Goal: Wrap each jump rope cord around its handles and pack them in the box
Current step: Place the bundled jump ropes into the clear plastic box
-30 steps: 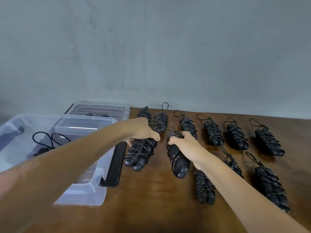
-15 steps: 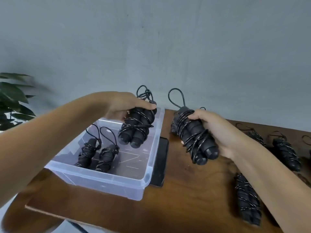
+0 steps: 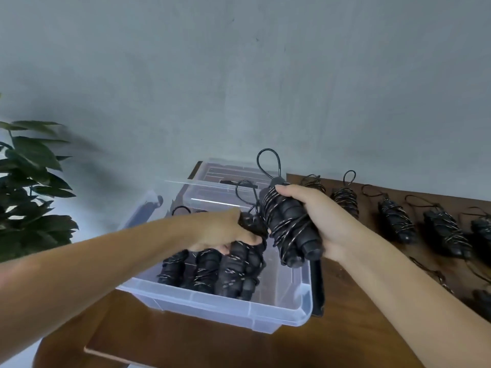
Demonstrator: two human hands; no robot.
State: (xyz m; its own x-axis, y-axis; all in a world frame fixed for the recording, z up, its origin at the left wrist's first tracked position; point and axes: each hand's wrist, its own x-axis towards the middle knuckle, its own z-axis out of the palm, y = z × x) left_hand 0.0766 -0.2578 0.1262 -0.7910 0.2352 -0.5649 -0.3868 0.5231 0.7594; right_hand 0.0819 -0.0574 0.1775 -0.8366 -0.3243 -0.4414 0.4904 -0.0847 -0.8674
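A clear plastic box (image 3: 212, 309) stands at the table's left end. Two wrapped black jump ropes (image 3: 186, 266) lie inside it at the left. My left hand (image 3: 223, 229) grips a third wrapped rope (image 3: 239, 272), low inside the box beside those two. My right hand (image 3: 316, 219) holds another wrapped rope (image 3: 289, 229) in the air over the box's right side, its cord loop sticking up. Several more wrapped ropes (image 3: 396, 221) lie in a row on the table to the right.
The box's clear lid (image 3: 228, 173) lies behind the box against the grey wall. A black strip (image 3: 317, 288) lies along the box's right side. A leafy plant (image 3: 29, 187) stands off the table's left edge. The wooden table (image 3: 345, 328) ends just in front of the box.
Both hands have carried their ropes leftward from the table to the box. The left rope has dropped down into the box next to the two there; the right rope now hangs above the box.
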